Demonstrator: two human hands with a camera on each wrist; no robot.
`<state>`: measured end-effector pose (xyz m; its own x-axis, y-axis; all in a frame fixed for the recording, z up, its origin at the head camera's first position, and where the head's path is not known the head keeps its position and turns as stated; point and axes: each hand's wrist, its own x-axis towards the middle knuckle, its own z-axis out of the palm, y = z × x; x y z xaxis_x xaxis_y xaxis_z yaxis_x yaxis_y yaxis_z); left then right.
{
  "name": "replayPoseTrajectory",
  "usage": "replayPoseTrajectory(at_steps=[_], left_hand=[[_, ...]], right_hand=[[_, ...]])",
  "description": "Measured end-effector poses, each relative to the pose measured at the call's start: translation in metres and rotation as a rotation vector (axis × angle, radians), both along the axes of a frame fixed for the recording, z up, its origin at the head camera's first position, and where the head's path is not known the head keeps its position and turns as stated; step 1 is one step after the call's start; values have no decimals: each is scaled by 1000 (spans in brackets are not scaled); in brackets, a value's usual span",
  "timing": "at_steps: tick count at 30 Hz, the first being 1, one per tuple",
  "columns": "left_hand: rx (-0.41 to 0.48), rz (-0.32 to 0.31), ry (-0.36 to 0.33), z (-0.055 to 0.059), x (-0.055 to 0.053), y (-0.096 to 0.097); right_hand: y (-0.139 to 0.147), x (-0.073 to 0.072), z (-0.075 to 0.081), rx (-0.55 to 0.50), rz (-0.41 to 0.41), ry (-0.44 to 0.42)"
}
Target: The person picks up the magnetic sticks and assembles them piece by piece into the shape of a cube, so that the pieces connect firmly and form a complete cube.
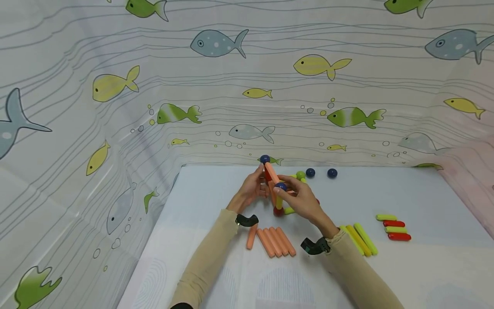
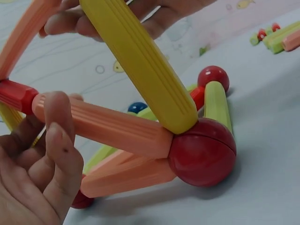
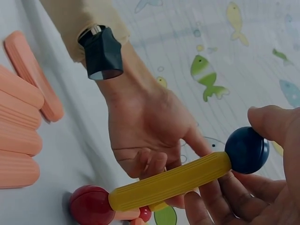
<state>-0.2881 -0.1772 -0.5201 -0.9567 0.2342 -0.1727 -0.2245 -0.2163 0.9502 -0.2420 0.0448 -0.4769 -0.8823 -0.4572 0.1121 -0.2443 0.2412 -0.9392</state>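
Stick-and-ball frame, assembled from colored pieces, stands near the back of a white table between a person's two hands. The right hand pinches a blue ball atop a yellow stick, apparently to steady that corner over its red ball. The left hand, fingers curled, appears to grip the far side, perhaps against tipping, though its hold is partly hidden. Loose peach sticks lie in front, side by side, likely for easy reach. No brand or lettering is readable on pieces or wrist devices.
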Motion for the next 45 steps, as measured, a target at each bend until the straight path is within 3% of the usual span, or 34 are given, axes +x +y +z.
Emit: replayPoseTrajectory(at_steps=[13,19,27,30,33,35,38,42,45], left_hand=[[-116,49,-13,7,-2,2],[-122,28,6,5,-1,1],[-92,0,27,2,-1,3],[-82,2,15,1,-2,4],[-68,-5,9,1,-2,4],[-69,-14,17,1,-2,4],[-81,-18,29,2,-2,4],[-89,-11,32,2,-1,4],[-80,5,18,2,-2,5]], right_hand=[[-2,1,-4,16,54,133],[8,-4,-1,64,98,112],[35,-22,-8,104,177,92],[47,-29,-11,172,191,106],[66,-37,-16,293,140,109],[78,-40,-19,392,108,85],[91,-43,-26,500,132,47],[94,-42,-35,502,171,25],[88,-41,-39,491,154,33]])
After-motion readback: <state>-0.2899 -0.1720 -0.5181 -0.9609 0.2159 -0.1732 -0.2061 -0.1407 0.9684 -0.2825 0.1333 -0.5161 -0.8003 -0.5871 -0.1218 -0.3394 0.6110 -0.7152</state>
